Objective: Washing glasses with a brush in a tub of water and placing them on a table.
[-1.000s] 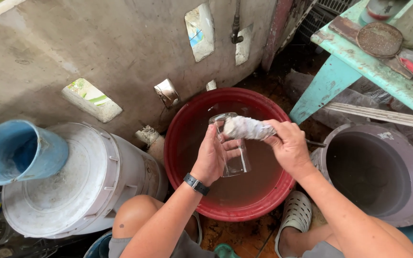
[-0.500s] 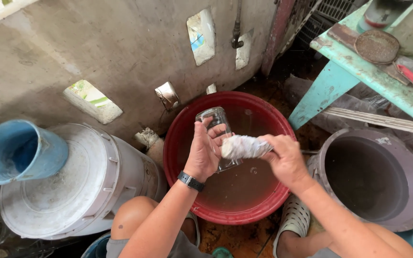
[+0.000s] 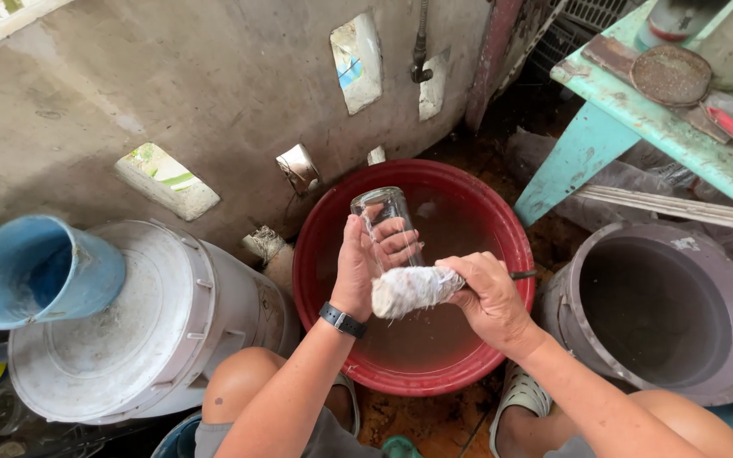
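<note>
Basically, left-hand fingers (image 3: 394, 242) were wrapped tight around a clear drinking glass (image 3: 383, 219), mouth tilted away toward the wall. Right hand (image 3: 487, 297) was closed on a wadded white scrub cloth (image 3: 409, 290), pressed against the glass's lower end. A thin dark handle stuck out past the right hand; couldn't tell what it was. Both hands sat over a red basin (image 3: 324, 254) holding murky brown water. White lidded bucket (image 3: 120, 331) with a blue pitcher (image 3: 40, 271) sat to the left, empty grey tub (image 3: 663, 314) to the right, teal table (image 3: 638, 110) behind that.

Risks, my read: wet glass plus scrubbing force could slip from the left grip and hit the basin rim or concrete wall (image 3: 171, 85). Pushing hard on thin glass could crack it and cut a hand.
</note>
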